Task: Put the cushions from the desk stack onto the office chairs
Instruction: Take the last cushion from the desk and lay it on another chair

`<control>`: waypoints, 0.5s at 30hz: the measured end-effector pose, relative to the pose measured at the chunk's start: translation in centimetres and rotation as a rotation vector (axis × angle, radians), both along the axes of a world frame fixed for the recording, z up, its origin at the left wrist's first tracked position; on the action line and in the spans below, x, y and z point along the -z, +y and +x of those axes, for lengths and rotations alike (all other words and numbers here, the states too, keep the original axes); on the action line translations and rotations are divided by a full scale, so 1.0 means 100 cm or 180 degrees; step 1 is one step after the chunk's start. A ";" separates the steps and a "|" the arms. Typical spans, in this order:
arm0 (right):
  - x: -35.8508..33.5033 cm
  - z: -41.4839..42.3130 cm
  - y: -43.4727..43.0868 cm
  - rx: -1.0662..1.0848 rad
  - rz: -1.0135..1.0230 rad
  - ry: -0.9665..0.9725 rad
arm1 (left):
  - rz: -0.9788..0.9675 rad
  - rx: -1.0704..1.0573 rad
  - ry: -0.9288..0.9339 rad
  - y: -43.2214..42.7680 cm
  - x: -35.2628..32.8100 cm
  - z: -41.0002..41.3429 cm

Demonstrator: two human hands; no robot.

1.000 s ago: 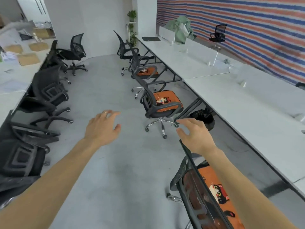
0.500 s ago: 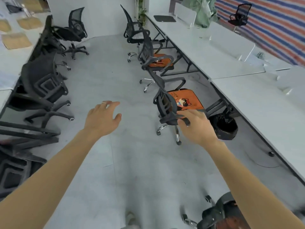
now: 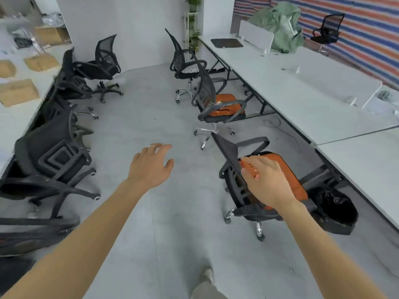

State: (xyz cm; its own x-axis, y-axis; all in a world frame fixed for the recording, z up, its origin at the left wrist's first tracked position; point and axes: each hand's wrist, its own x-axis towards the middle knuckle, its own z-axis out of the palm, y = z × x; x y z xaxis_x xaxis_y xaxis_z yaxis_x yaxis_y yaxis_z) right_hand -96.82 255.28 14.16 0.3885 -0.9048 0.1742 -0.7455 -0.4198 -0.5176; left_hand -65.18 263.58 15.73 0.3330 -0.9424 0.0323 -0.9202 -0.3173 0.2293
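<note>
Both my hands are held out in front of me and hold nothing. My left hand (image 3: 151, 164) hovers over the bare floor with relaxed fingers. My right hand (image 3: 266, 183) is in front of the near office chair (image 3: 233, 156), whose seat carries an orange cushion (image 3: 289, 169); whether it touches the backrest I cannot tell. A second chair (image 3: 207, 96) further along the desk also has an orange cushion (image 3: 226, 100). A third chair (image 3: 183, 59) beyond it has a pale patterned pad on its seat.
A long white desk (image 3: 302, 100) runs down the right side. A black bin bag (image 3: 332, 210) sits under it beside the near chair. Several black chairs (image 3: 56, 154) line the left, by a table with brown envelopes (image 3: 17, 91). The grey floor aisle (image 3: 146, 108) runs between.
The view has moved forward along the aisle. The chair with the orange cushion is now close under my right hand, and a chair that was at my feet has left view.
</note>
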 end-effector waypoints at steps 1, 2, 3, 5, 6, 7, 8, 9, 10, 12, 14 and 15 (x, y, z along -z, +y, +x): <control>-0.001 0.013 -0.023 -0.0052 -0.0048 0.0030 | -0.0010 -0.0027 -0.0030 -0.020 -0.002 0.011; -0.004 0.035 -0.058 -0.0112 -0.0033 0.0018 | -0.0026 -0.0062 -0.0063 -0.051 -0.008 0.030; -0.007 0.049 -0.083 -0.0135 0.0014 0.0013 | -0.0057 -0.0097 -0.0081 -0.072 -0.013 0.042; -0.016 0.079 -0.139 -0.0174 -0.0006 -0.0070 | -0.0142 -0.0185 -0.0079 -0.118 -0.025 0.072; -0.022 0.093 -0.160 -0.0199 -0.0090 -0.0067 | -0.0177 -0.0223 -0.0081 -0.135 -0.029 0.084; -0.027 0.106 -0.179 -0.0234 -0.0152 -0.0051 | -0.0201 -0.0240 -0.0086 -0.150 -0.032 0.095; -0.028 0.121 -0.201 -0.0251 -0.0151 -0.0027 | -0.0227 -0.0268 -0.0101 -0.167 -0.032 0.109; -0.031 0.139 -0.229 -0.0247 -0.0121 -0.0028 | -0.0258 -0.0312 -0.0106 -0.190 -0.033 0.128; -0.033 0.154 -0.249 -0.0230 -0.0098 -0.0040 | -0.0253 -0.0347 -0.0078 -0.207 -0.033 0.142; -0.034 0.185 -0.290 -0.0239 -0.0146 -0.0055 | -0.0219 -0.0367 -0.0020 -0.245 -0.029 0.176; -0.028 0.216 -0.329 -0.0285 -0.0167 -0.0006 | -0.0173 -0.0356 -0.0033 -0.283 -0.019 0.211; -0.023 0.237 -0.352 -0.0294 -0.0176 0.0071 | -0.0146 -0.0348 -0.0035 -0.306 -0.014 0.234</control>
State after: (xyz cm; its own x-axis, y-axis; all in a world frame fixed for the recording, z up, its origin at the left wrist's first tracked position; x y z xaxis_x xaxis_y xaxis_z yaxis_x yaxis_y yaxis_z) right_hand -73.14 220.04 16.46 0.4742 -0.8542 0.2132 -0.7135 -0.5147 -0.4754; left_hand -41.80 232.98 17.09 0.4331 -0.8979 0.0787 -0.8832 -0.4054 0.2360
